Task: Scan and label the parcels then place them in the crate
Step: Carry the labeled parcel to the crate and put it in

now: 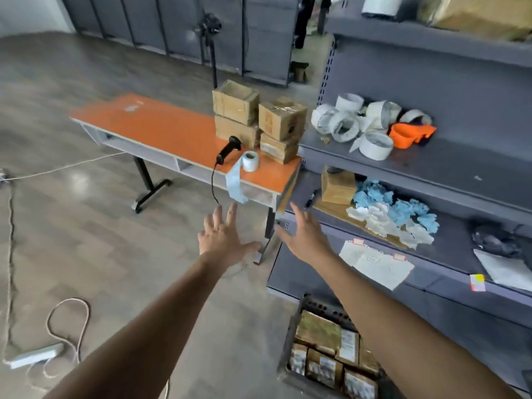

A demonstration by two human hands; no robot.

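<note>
Cardboard parcels (259, 122) are sitting in two short stacks at the far right end of the orange bench (161, 125), hard against the grey shelf unit (460, 168). I am reaching both arms toward them. My left hand (221, 234) and right hand (305, 234) are spread wide, fingers straight, holding nothing, well short of the bench.

I am judging the boxes stiff, squarish and fairly light, with tape wrapping that may be a little slick. I am planning to take a top one by two opposite side faces, one palm on each.

Just near of the stacks, the black scanner (229, 148) and the label roll (250, 161) are lying on the bench, a strip trailing over the edge. At the near right, the dark crate (325, 311) on the floor is already holding several labelled parcels (326, 370), packed side by side.
</note>
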